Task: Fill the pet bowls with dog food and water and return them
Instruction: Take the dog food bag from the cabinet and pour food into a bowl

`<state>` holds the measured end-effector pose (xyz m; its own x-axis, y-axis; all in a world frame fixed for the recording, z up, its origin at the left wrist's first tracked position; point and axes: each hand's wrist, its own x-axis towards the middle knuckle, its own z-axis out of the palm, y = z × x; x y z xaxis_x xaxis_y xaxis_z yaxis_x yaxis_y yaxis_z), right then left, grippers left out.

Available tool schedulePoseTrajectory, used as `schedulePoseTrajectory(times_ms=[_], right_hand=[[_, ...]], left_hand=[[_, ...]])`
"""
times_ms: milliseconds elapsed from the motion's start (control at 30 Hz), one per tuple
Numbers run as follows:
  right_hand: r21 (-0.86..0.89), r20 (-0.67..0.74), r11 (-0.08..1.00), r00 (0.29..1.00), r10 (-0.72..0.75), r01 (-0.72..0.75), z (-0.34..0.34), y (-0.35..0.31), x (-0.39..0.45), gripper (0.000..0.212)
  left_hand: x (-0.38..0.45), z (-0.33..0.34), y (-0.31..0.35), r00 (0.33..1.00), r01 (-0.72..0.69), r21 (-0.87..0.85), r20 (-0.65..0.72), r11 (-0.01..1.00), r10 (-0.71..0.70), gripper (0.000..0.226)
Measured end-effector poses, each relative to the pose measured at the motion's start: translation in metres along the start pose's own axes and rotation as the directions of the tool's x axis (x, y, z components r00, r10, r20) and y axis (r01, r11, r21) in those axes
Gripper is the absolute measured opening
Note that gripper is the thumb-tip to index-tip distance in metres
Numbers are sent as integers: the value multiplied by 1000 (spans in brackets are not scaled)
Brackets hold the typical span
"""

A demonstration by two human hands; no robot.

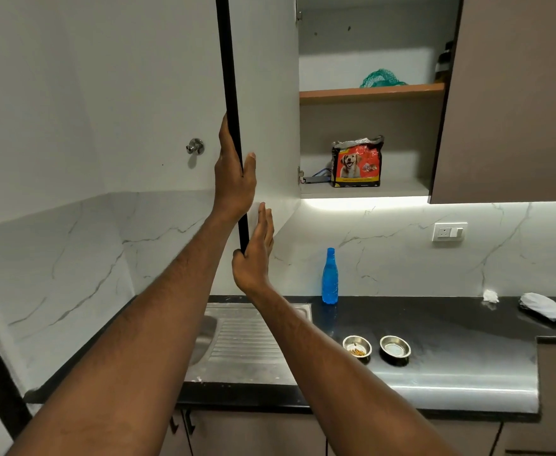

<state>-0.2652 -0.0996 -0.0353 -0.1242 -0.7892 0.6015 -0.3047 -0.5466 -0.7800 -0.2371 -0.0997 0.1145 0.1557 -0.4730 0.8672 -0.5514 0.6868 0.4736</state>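
Two small steel pet bowls stand side by side on the black counter (450, 327): the left bowl (356, 345) holds some kibble, the right bowl (395, 346) looks to hold water. A blue water bottle (330, 278) stands upright behind them by the wall. A red dog food bag (357, 162) stands on the bottom shelf of the open wall cabinet. My left hand (233, 172) grips the dark edge of the open cabinet door (263, 93). My right hand (255, 255) rests flat against the door's lower corner, thumb hooked on the edge.
A steel sink with drainboard (247, 340) lies below my arms. A green net bag (380, 79) sits on the upper shelf. The neighbouring brown cabinet door (513, 100) hangs at the right. Crumpled white cloths (546, 306) lie at the counter's far right. A wall socket (449, 231) is above.
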Motion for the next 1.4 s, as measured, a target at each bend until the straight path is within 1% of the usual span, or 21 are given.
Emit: schedulePoseTrajectory(times_ms=[200, 300, 367, 433, 500, 567, 600, 633, 700, 767, 800, 867, 933, 1033, 1100, 1200, 1300, 1400], right_hand=[[-5, -23, 1000, 1000, 9, -9, 16, 2, 4, 107], [-16, -1, 1000, 1000, 8, -8, 15, 1, 3, 108], [-41, 59, 999, 998, 15, -13, 6, 2, 4, 112], [-93, 160, 996, 987, -2, 17, -8, 10, 6, 116], [-158, 259, 986, 966, -9, 52, -27, 21, 3, 118], [-257, 276, 962, 961, -22, 96, -51, 34, -2, 120], [-305, 255, 945, 966, -38, 118, -62, 40, -4, 119], [-348, 221, 928, 974, -57, 133, -77, 44, -7, 117], [-426, 152, 894, 985, -77, 136, -108, 52, -8, 111], [-498, 103, 857, 990, -94, 133, -140, 63, -5, 107], [-531, 84, 836, 991, -109, 137, -156, 68, -4, 105], [-580, 57, 802, 989, -134, 142, -185, 77, 2, 102], [-625, 45, 769, 989, -141, 138, -211, 83, 9, 101], [-724, 31, 673, 982, -186, 150, -249, 92, 21, 101], [-790, 42, 589, 973, -227, 171, -271, 102, 30, 97], [-851, 45, 489, 955, -293, 191, -304, 118, 44, 94], [-873, 31, 454, 948, -317, 181, -332, 132, 61, 96], [-876, 33, 450, 951, -309, 177, -355, 151, 82, 98]], left_hand=[[-2, -7, -7, 999, 6, 4, -39, 1000, -6, 69], [-4, -6, -7, 998, 23, 11, -50, 1000, -23, 66], [-6, -5, -8, 998, 31, 18, -46, 999, -31, 66], [-15, -2, -10, 998, 25, 27, -51, 999, -24, 68], [-33, 3, -8, 995, 15, 62, -95, 998, -9, 75], [-54, 9, -7, 979, -23, 163, -195, 986, 55, 81], [-62, 10, -6, 968, -67, 230, -220, 971, 119, 82], [-71, 14, -4, 960, -132, 285, -200, 950, 194, 82], [-85, 22, -1, 946, -280, 335, -65, 900, 319, 82], [-98, 33, 3, 919, -388, 367, 83, 846, 386, 85], [-104, 40, 6, 908, -418, 389, 144, 821, 394, 88], [-114, 55, 10, 901, -431, 430, 242, 793, 359, 93], [-120, 69, 11, 903, -418, 481, 314, 770, 293, 93], [-127, 88, 4, 892, -422, 582, 402, 695, 205, 89], [-131, 99, -6, 887, -430, 638, 428, 639, 170, 88], [-130, 122, -15, 887, -432, 670, 435, 604, 152, 95], [-123, 148, -15, 895, -417, 678, 424, 605, 142, 100], [-118, 180, -16, 907, -383, 688, 406, 617, 111, 102]])
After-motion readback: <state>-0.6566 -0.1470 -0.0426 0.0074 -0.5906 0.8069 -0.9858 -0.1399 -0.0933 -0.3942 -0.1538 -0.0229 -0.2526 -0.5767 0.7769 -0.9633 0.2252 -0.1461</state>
